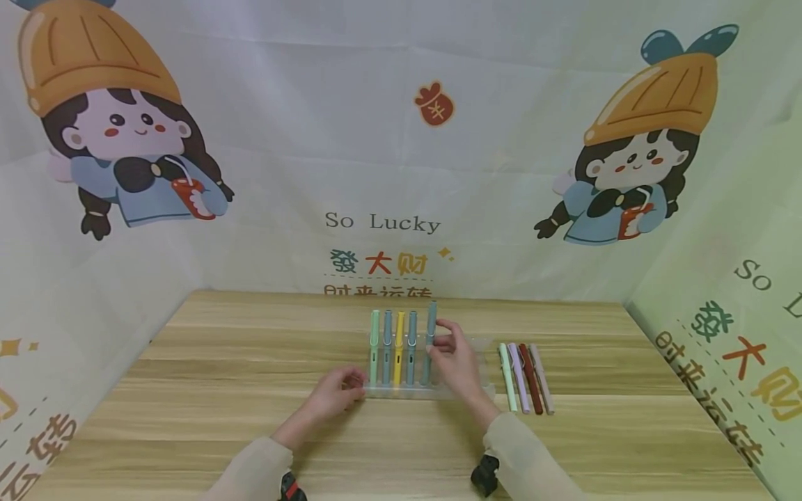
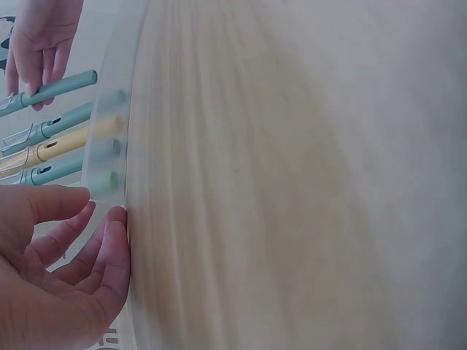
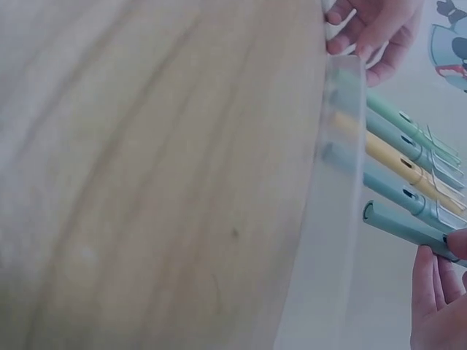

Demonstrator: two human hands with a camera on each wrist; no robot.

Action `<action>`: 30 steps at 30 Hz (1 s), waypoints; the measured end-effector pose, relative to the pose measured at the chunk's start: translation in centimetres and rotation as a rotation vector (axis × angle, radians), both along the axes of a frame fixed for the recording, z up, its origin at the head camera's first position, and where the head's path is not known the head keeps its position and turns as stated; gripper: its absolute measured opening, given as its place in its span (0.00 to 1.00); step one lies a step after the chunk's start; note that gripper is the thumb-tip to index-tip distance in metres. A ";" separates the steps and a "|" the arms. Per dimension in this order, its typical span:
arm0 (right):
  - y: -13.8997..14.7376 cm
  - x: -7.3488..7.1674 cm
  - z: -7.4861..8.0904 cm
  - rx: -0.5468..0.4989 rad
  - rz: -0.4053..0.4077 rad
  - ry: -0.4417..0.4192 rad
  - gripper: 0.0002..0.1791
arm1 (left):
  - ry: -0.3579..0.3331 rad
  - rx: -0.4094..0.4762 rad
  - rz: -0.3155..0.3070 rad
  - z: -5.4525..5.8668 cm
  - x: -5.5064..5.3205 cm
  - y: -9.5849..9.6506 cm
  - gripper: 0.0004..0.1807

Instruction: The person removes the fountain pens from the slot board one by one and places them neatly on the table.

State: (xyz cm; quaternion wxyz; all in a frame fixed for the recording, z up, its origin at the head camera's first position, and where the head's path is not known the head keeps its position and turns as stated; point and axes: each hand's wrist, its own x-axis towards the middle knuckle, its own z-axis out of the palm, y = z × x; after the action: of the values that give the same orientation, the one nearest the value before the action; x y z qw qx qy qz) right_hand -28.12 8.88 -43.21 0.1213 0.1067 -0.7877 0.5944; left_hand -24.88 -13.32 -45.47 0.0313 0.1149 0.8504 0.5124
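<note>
A clear plastic pen stand [image 1: 438,394] sits on the table, with a light green pen [image 1: 374,348], a yellow pen [image 1: 399,348] and two blue-green pens [image 1: 387,348] standing side by side in its left part. My right hand [image 1: 459,362] pinches another blue-green pen [image 1: 432,320] between thumb and fingers. That pen's lower end [image 3: 379,213] is raised clear of the stand's frosted front lip [image 3: 343,197]. At the stand's left end, my left hand [image 1: 335,391] grips the corner with curled fingers, close by the green pen.
Right of the stand, a mint pen [image 1: 507,379], a lilac pen [image 1: 517,376], a dark red pen [image 1: 532,379] and a pale pink pen [image 1: 542,379] lie on the wooden table [image 1: 250,348]. Printed cloth [image 1: 282,139] hangs behind and at both sides.
</note>
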 end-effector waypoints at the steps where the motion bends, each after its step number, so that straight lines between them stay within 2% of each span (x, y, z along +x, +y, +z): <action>1: 0.1 0.0 0.1 -0.002 -0.002 -0.003 0.25 | -0.001 0.000 -0.001 0.0 0.0 0.0 0.07; 7: 1.1 0.0 0.5 -0.007 0.003 -0.031 0.25 | -0.003 -0.005 -0.003 0.0 0.0 0.0 0.06; 13: 2.3 0.0 0.5 -0.025 0.025 -0.010 0.24 | 0.010 0.008 -0.021 0.1 0.1 -0.1 0.06; 23: 4.7 0.3 0.4 0.054 -0.036 -0.063 0.25 | 0.016 0.017 -0.022 -0.3 -0.1 -0.2 0.06; 30: 6.3 0.6 0.6 0.092 -0.052 -0.063 0.26 | 0.019 0.020 -0.024 -0.3 -0.1 -0.2 0.06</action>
State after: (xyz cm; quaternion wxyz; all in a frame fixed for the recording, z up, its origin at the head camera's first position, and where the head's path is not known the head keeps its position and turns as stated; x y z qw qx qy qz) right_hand -27.49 15.22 -42.61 0.1069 0.0729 -0.8201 0.5573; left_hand -24.99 -13.55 -45.78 0.0282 0.1303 0.8441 0.5194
